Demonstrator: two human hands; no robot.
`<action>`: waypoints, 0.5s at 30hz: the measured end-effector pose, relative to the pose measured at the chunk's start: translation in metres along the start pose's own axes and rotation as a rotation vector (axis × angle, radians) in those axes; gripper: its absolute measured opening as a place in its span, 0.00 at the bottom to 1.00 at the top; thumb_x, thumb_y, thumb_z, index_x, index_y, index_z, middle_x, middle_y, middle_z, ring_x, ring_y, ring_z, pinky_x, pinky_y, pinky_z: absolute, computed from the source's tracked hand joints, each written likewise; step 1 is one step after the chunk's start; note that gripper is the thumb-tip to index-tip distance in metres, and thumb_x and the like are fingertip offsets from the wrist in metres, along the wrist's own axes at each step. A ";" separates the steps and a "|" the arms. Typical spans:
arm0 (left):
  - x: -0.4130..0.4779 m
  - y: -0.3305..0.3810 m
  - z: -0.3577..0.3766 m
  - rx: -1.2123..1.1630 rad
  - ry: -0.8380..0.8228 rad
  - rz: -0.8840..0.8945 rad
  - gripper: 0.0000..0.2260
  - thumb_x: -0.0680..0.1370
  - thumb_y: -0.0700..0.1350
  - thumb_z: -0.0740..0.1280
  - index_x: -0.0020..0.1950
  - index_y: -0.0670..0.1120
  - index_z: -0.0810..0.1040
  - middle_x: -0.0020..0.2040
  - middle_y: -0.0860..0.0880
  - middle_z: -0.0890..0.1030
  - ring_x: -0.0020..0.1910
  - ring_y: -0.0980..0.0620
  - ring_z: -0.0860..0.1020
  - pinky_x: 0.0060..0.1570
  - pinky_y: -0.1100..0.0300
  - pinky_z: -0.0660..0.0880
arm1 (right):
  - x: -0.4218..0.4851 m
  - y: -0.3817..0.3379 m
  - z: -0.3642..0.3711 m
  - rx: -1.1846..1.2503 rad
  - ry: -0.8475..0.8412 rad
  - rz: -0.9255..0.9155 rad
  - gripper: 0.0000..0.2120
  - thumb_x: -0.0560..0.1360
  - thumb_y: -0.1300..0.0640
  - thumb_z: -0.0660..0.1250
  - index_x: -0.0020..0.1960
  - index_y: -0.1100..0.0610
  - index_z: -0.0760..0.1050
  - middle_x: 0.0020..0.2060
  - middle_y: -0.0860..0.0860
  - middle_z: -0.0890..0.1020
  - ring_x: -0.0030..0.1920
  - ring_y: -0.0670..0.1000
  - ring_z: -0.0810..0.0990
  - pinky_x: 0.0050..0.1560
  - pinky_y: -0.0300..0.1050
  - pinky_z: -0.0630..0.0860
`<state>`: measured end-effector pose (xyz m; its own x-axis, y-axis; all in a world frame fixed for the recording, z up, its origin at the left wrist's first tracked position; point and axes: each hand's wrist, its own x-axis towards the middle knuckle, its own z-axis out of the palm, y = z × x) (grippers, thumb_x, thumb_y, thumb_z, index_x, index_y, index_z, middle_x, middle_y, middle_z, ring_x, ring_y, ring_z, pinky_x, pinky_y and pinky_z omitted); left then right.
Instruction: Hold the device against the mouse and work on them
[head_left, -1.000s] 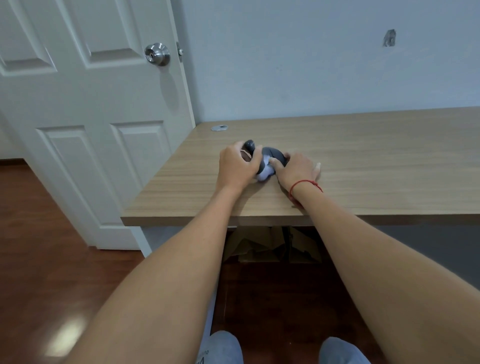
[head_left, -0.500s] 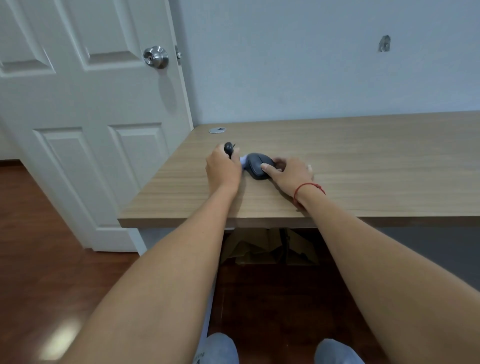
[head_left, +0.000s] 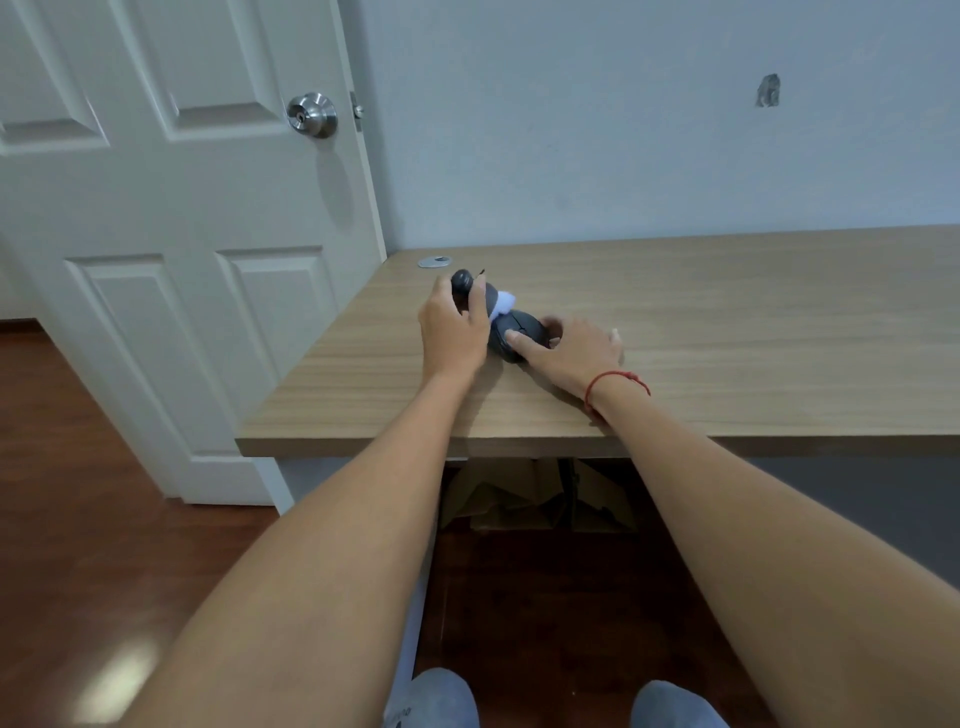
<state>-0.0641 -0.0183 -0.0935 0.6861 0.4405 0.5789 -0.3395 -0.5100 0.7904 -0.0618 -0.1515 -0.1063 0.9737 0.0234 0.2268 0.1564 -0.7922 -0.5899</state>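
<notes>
The dark mouse-shaped object (head_left: 514, 335) lies on the counter (head_left: 727, 332) near its left end, with a bit of white-blue material (head_left: 503, 303) touching its far edge. A second ago both hands were bunched tightly over it; now they have drawn apart and the object shows plainly between them. The right hand (head_left: 569, 351) holds it down, thumb on its near top and fingers curled round its far side. The left hand (head_left: 451, 330) has shifted leftward and grips a separate dark rounded piece (head_left: 462, 283), fingers wrapped round it and lifted slightly toward the wall. I judge this as two parts being pulled apart, or a small tool being worked against the object. A small metal disc (head_left: 434, 262) lies near the counter's back corner, beside the white door (head_left: 182, 234).
</notes>
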 end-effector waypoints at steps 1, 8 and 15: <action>0.000 -0.001 0.000 0.010 -0.007 -0.023 0.11 0.79 0.47 0.64 0.45 0.38 0.74 0.39 0.45 0.78 0.40 0.47 0.74 0.43 0.58 0.71 | -0.003 -0.002 -0.001 -0.025 0.002 0.003 0.27 0.70 0.31 0.63 0.59 0.49 0.77 0.49 0.47 0.81 0.58 0.52 0.79 0.74 0.58 0.59; 0.003 -0.005 -0.002 0.072 0.049 -0.075 0.12 0.80 0.46 0.62 0.52 0.37 0.75 0.48 0.40 0.80 0.47 0.44 0.76 0.45 0.58 0.69 | -0.003 -0.002 -0.003 -0.013 -0.041 -0.061 0.29 0.70 0.36 0.66 0.66 0.50 0.73 0.61 0.49 0.80 0.64 0.54 0.76 0.73 0.57 0.61; 0.001 -0.004 -0.004 0.141 0.020 -0.096 0.13 0.80 0.46 0.62 0.55 0.36 0.73 0.51 0.39 0.80 0.52 0.41 0.76 0.47 0.57 0.69 | 0.002 0.001 0.001 -0.054 -0.078 -0.111 0.29 0.71 0.34 0.64 0.65 0.50 0.73 0.59 0.51 0.80 0.61 0.55 0.76 0.68 0.55 0.67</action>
<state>-0.0648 -0.0126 -0.0957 0.6979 0.5056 0.5073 -0.1786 -0.5630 0.8069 -0.0595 -0.1513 -0.1072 0.9610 0.1588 0.2263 0.2572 -0.8135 -0.5216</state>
